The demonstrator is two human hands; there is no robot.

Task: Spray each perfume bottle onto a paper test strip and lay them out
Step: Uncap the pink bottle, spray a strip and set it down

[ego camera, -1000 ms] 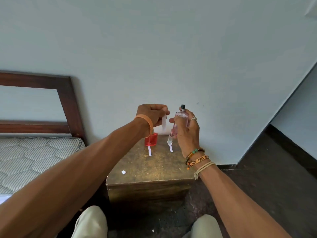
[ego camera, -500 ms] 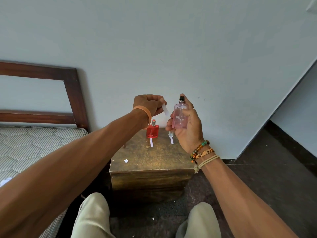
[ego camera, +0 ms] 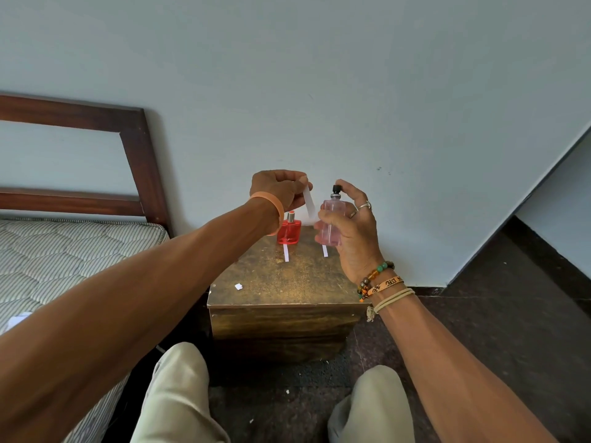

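— Where's the pale pink clear glass perfume bottle (ego camera: 332,223) with the black spray cap?
— Upright in your right hand (ego camera: 356,241), fingers curled round it, above the worn brown wooden stand (ego camera: 281,286).
— The strip?
— Your left hand (ego camera: 276,188) pinches the white paper test strip (ego camera: 309,204) just beside the nozzle. Below stands a red square glass bottle (ego camera: 289,233), a laid white strip (ego camera: 286,253) before it.

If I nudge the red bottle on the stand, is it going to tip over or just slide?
The red bottle looks squat with a flat base, so a low push would probably slide it, not tip it. It seems to be glass, so likely heavy for its size and breakable if knocked off the stand. Its smooth sides may be slippery.
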